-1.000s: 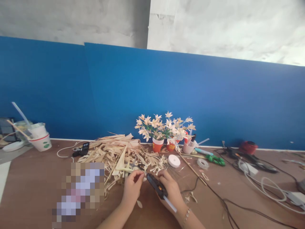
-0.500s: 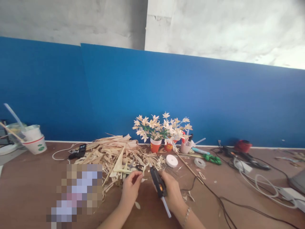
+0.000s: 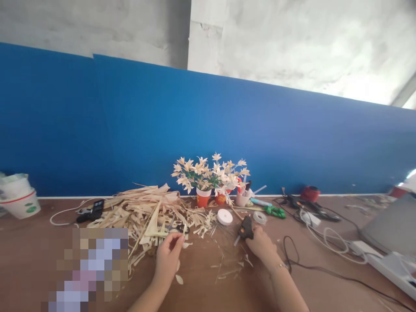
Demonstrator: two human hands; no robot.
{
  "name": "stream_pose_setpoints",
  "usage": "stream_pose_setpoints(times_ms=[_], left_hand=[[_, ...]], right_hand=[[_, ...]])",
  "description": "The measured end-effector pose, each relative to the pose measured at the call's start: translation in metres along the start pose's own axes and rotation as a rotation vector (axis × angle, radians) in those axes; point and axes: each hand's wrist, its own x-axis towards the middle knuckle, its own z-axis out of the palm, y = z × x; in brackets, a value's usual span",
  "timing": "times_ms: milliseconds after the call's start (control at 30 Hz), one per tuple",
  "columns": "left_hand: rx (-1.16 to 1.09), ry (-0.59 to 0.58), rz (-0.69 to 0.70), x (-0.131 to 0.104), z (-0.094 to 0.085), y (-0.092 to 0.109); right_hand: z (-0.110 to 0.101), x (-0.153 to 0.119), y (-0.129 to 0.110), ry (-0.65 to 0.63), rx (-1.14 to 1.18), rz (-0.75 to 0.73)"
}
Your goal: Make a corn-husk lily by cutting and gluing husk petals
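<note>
Apparent set-down, calling for gentle release: right hand (image 3: 262, 245), five o'clock, grips black plastic glue gun (image 3: 246, 227); left hand (image 3: 168, 252) pinches slim pale sliver (image 3: 185, 229).

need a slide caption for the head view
Left hand pinching a pale piece, right hand on a glue gun, pale flowers behind.

Craft workshop, likely: glue gun (image 3: 246, 227) in right hand's (image 3: 262, 246) grip; dry strips (image 3: 143, 210) heaped beyond left hand's (image 3: 167, 255) grip; pale flowers (image 3: 203, 171) in cups (image 3: 203, 200), beyond and between both; power strip (image 3: 380, 261) right of gun grip; raw concrete wall (image 3: 139, 30) above blue partition (image 3: 195, 121), far beyond.
</note>
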Motion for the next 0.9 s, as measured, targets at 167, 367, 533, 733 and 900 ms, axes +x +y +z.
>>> stream_pose_setpoints(times_ms=[167, 367, 533, 733, 900], left_hand=[[-0.024, 0.065, 0.022, 0.001, -0.002, 0.000], [-0.043, 0.134, 0.009, 0.003, -0.003, -0.004], [-0.046, 0.170, 0.001, 0.003, -0.005, -0.002], [-0.062, 0.222, 0.002, 0.006, -0.007, 0.002], [-0.068, 0.217, 0.027, 0.006, -0.005, 0.003]], right_hand=[[-0.005, -0.007, -0.005, 0.074, -0.086, 0.028], [-0.019, -0.050, -0.051, 0.277, -0.091, -0.335], [0.010, -0.100, -0.116, -0.121, 0.188, -0.882], [0.045, -0.118, -0.143, -0.128, 0.314, -0.926], [0.055, -0.118, -0.140, -0.065, 0.451, -0.943]])
